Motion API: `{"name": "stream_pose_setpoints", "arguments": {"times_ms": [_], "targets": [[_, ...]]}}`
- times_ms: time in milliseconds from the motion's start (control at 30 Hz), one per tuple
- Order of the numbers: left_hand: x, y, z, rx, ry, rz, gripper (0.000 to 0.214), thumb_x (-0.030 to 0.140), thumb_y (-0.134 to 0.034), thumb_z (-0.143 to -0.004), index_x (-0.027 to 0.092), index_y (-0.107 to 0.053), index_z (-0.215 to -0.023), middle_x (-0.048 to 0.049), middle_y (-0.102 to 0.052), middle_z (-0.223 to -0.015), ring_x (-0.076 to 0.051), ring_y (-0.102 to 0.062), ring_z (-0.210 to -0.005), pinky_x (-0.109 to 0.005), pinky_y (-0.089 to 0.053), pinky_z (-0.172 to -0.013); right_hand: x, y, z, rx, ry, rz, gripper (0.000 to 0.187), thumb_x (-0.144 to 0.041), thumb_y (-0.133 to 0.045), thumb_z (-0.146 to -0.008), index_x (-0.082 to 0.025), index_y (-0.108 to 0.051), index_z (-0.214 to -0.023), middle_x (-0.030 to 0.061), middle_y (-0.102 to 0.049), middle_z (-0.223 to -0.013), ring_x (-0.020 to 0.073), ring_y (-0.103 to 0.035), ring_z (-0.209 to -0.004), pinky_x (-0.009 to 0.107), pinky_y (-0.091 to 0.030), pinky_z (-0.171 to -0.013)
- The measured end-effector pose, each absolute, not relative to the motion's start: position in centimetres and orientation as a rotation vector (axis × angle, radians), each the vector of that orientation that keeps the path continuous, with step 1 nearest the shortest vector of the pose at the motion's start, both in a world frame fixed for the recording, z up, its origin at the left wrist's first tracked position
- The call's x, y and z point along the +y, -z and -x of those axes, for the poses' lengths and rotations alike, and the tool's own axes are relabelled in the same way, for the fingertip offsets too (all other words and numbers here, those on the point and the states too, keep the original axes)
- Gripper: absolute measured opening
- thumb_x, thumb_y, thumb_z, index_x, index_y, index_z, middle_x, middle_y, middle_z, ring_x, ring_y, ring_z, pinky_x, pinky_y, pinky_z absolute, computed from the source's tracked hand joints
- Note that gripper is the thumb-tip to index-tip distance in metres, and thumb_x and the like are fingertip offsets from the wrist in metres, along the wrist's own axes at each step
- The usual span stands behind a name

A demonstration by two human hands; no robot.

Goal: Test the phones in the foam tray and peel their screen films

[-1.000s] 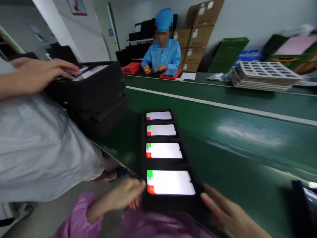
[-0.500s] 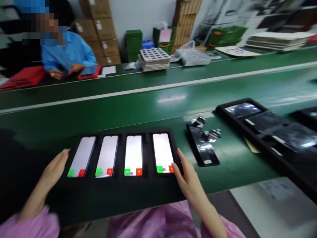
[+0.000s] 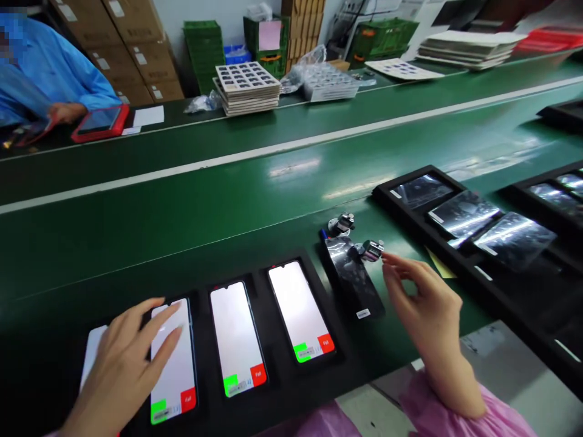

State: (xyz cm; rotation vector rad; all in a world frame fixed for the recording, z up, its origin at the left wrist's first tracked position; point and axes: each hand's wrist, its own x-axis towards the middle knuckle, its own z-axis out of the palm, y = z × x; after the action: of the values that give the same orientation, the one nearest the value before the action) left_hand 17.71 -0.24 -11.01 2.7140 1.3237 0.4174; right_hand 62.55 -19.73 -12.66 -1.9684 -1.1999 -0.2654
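My left hand [image 3: 125,358] is open, fingers spread over the left phones in a black tray [image 3: 291,403]. Its fingertips lie over a lit phone [image 3: 170,358] and partly cover the leftmost phone [image 3: 92,349]. Two more lit phones, a middle one [image 3: 239,340] and a right one [image 3: 300,309], show white screens with green and red corner boxes. My right hand [image 3: 423,303] is closed in a loose pinch, its fingertips at the right edge of a small metal tally counter [image 3: 372,250]. A second tally counter [image 3: 342,224] lies behind a dark screen panel [image 3: 353,276].
On the right stands a black tray [image 3: 394,203] with several dark panels. A yellow slip [image 3: 441,264] sticks out beside it. Across the green bench [image 3: 218,200], a person in blue [image 3: 59,67] sits by a red-cased device [image 3: 100,123]. Stacked white trays [image 3: 248,91] stand at the back.
My right hand has left the phone tray's right side and moved right to the tally counter. My left hand has gone from the tray's left edge to over the phones. The view has shifted.
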Motion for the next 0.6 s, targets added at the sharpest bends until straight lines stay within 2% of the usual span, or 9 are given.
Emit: {"name": "stream_pose_setpoints", "arguments": {"times_ms": [100, 167, 267, 333, 467, 533, 600], "targets": [[1.2, 11.3, -22.7, 1.194, -0.326, -2.875, 0.046, 0.049, -0.043, -0.112, 0.028, -0.082, -0.124, -0.0160, -0.072, -0.130, -0.038, -0.066, -0.124, -0.060, -0.056, -0.103, -18.0, 12.2, -62.3, -1.419, 0.159, 1.893, 0.024, -0.041, -0.062, -0.109, -0.029, -0.080, -0.119, 0.0049, -0.080, -0.115, 0.0212, -0.077, -0.095, 0.035, -0.062, -0.084], [1.8, 11.4, -23.9, 1.199, -0.299, -2.916, 0.046, 0.045, -0.041, -0.113, 0.025, -0.082, -0.121, -0.0188, -0.071, -0.131, -0.040, -0.064, -0.125, -0.064, -0.054, -0.104, -17.4, 11.7, -63.0, -1.478, 0.176, 1.895, 0.025, -0.043, -0.061, -0.109, -0.032, -0.082, -0.116, 0.0042, -0.080, -0.118, 0.0237, -0.077, -0.105, 0.040, -0.061, -0.094], [1.6, 11.3, -24.4, 1.158, -0.311, -2.961, 0.043, 0.042, -0.043, -0.114, 0.026, -0.083, -0.118, -0.0184, -0.071, -0.134, -0.040, -0.063, -0.126, -0.069, -0.050, -0.108, -17.4, 11.6, -66.5, -1.330, 0.401, 2.024, 0.034, -0.048, -0.059, -0.108, -0.024, -0.083, -0.114, 0.0120, -0.079, -0.119, 0.0308, -0.074, -0.110, 0.053, -0.056, -0.105], [1.0, 11.3, -24.7, 1.112, -0.308, -2.993, 0.040, 0.040, -0.045, -0.114, 0.026, -0.083, -0.121, -0.0182, -0.071, -0.136, -0.041, -0.063, -0.127, -0.072, -0.047, -0.111, -18.0, 12.3, -69.0, -1.252, 0.498, 2.120, 0.043, -0.055, -0.060, -0.106, -0.019, -0.083, -0.114, 0.0169, -0.079, -0.121, 0.0347, -0.074, -0.110, 0.055, -0.055, -0.104], [0.2, 11.8, -25.5, 1.108, -0.261, -3.019, 0.040, 0.038, -0.046, -0.113, 0.022, -0.080, -0.128, -0.0213, -0.068, -0.145, -0.043, -0.062, -0.132, -0.078, -0.045, -0.113, -19.2, 15.1, -70.8, -1.280, 0.488, 2.235, 0.053, -0.063, -0.056, -0.107, -0.020, -0.085, -0.112, 0.0146, -0.081, -0.117, 0.0321, -0.078, -0.102, 0.042, -0.059, -0.089], [0.2, 12.1, -26.0, 1.106, -0.244, -2.998, 0.039, 0.037, -0.047, -0.112, 0.020, -0.079, -0.124, -0.0218, -0.068, -0.146, -0.044, -0.062, -0.133, -0.078, -0.045, -0.113, -19.6, 16.2, -70.6, -1.257, 0.523, 2.265, 0.056, -0.064, -0.056, -0.108, -0.018, -0.082, -0.125, 0.0156, -0.081, -0.119, 0.0327, -0.079, -0.102, 0.041, -0.059, -0.084], [0.5, 12.2, -26.3, 1.113, -0.241, -2.963, 0.037, 0.035, -0.048, -0.112, 0.018, -0.079, -0.120, -0.0214, -0.070, -0.142, -0.043, -0.063, -0.133, -0.077, -0.046, -0.113, -19.8, 16.9, -70.4, -1.232, 0.566, 2.284, 0.060, -0.064, -0.060, -0.106, -0.016, -0.077, -0.140, 0.0180, -0.077, -0.132, 0.0344, -0.078, -0.108, 0.042, -0.059, -0.084]]}}
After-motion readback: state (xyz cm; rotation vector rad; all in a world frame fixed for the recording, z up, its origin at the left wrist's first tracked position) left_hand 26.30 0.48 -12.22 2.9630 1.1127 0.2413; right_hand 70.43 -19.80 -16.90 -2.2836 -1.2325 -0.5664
